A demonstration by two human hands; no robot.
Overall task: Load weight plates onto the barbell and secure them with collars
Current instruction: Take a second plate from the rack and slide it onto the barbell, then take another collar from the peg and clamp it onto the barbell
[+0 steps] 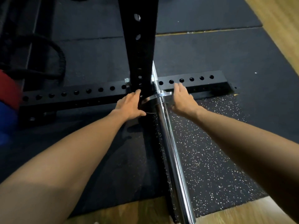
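A chrome barbell sleeve runs from the bottom of the view up toward the rack. A thin silver weight plate sits far up the sleeve, against the bar's inner end. My left hand lies at the plate's left edge, fingers fairly straight and thumb under the rim. My right hand is at the plate's right edge, fingers stretched forward over the rack beam. Neither hand curls round anything that I can see. No collar is in view.
A black rack upright with holes stands just behind the plate, on a holed base beam. Red and blue plates lie at the far left beside a black rope loop. Speckled rubber mat and wood floor surround them.
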